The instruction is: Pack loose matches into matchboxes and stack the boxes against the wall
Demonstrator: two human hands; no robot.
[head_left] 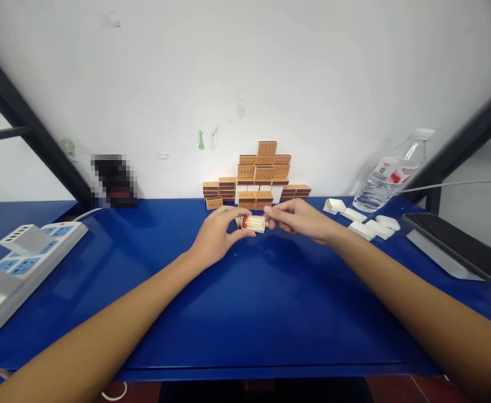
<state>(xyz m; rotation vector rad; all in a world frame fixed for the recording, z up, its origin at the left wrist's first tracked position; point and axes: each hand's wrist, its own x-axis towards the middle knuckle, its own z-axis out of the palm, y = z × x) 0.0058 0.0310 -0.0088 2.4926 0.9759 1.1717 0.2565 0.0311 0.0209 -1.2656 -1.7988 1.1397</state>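
Observation:
In the head view, my left hand [215,236] grips a small white matchbox tray [253,229] between thumb and fingers. Matches [252,222] with red heads fill the tray, and more matchsticks lie close by its ends. At the tray's right end is my right hand [298,217], its thumb and forefinger pinched together. Whatever sits between those fingertips is too small to make out. Just behind both hands, orange-brown matchboxes [256,172] stand stacked in a stepped pile against the wall.
On the right are a tilted water bottle [390,173], several white pieces [365,228] and a phone [463,240] on a stand. A power strip [39,263] with plugged-in adapters lies at left. The blue table [262,324] ends at a front edge near me.

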